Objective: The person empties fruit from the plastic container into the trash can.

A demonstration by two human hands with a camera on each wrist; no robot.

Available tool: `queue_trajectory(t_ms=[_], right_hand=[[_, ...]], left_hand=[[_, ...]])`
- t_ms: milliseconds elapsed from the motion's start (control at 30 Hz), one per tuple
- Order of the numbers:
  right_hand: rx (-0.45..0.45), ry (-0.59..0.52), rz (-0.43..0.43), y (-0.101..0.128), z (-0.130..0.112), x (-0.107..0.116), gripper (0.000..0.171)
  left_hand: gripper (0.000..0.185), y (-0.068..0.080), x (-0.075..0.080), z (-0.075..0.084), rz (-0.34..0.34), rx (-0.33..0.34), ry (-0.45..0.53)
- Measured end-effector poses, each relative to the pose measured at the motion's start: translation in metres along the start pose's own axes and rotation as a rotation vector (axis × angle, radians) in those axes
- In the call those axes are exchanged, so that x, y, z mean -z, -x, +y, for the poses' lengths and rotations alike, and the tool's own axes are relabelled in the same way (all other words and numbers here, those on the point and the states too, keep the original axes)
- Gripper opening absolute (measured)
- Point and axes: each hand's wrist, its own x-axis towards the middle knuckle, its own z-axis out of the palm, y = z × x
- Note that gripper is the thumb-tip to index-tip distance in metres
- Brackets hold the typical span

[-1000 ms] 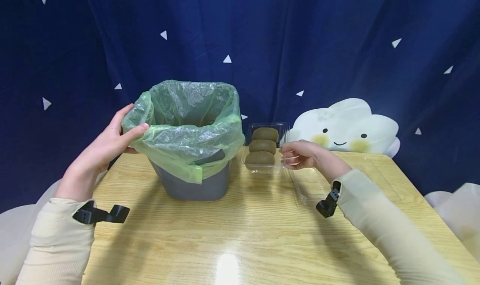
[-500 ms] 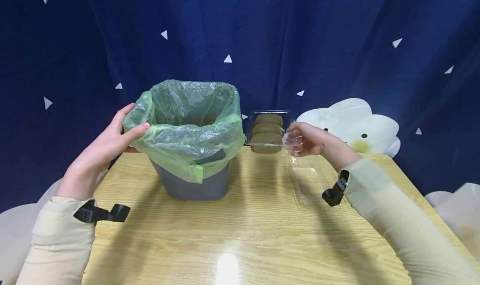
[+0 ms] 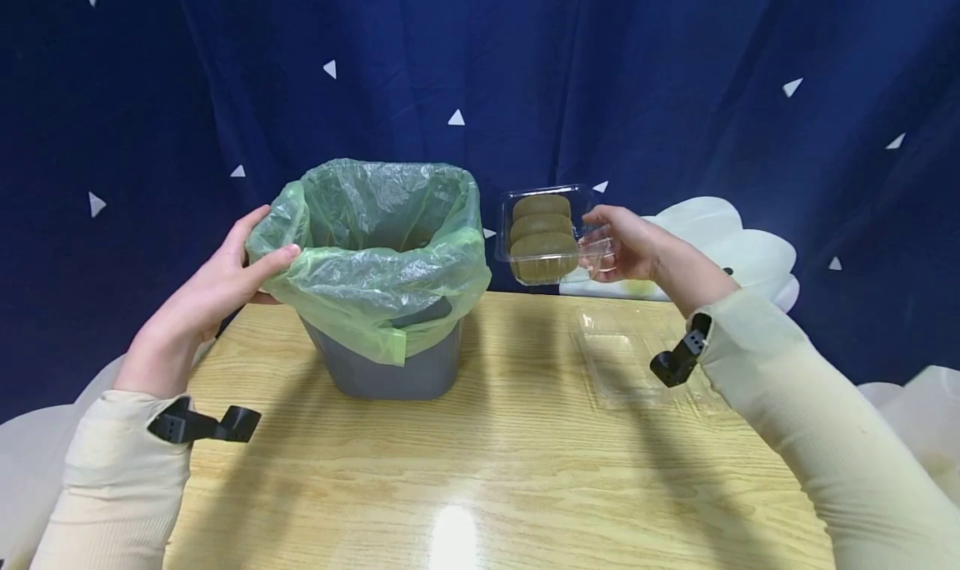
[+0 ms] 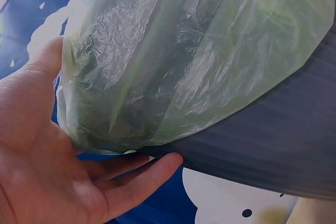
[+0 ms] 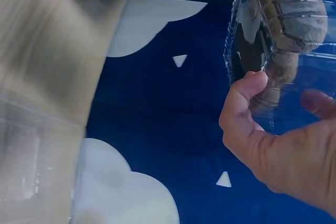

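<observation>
A grey trash bin point(image 3: 397, 380) stands on the table, lined with a green plastic bag point(image 3: 360, 291) folded over its rim. My left hand point(image 3: 210, 295) grips the bin's left corner through the bag, thumb in front and fingers round the side. To the right of the bin, my right hand point(image 3: 626, 249) holds a clear plastic container point(image 3: 505, 235) by its right end, raised above the table and tipped toward me. Three brown kiwis point(image 3: 543, 253) lie in a row inside it. Some right fingers show through the clear plastic.
A second clear plastic piece, like a lid or tray point(image 3: 618, 362), lies on the wooden table point(image 3: 450, 453) below my right hand. A dark blue curtain point(image 3: 397, 70) with white triangles hangs behind, with a cloud figure point(image 3: 727, 237) at the right.
My right hand has lifted the container of kiwis off the table, up and slightly right, and tipped it more toward me. The left hand and bin have stayed in place.
</observation>
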Motion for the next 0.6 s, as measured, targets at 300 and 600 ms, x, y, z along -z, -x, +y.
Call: queue_trajectory(t_ms=[300, 600], right_hand=[[0.053, -0.013, 0.027, 0.008, -0.023, -0.007, 0.044], [0.086, -0.018, 0.022, 0.012, -0.049, -0.016, 0.039]], left_hand=[[0.078, 0.002, 0.000, -0.002, 0.007, -0.034, 0.003], [0.077, 0.001, -0.001, -0.002, 0.003, -0.045, 0.007]])
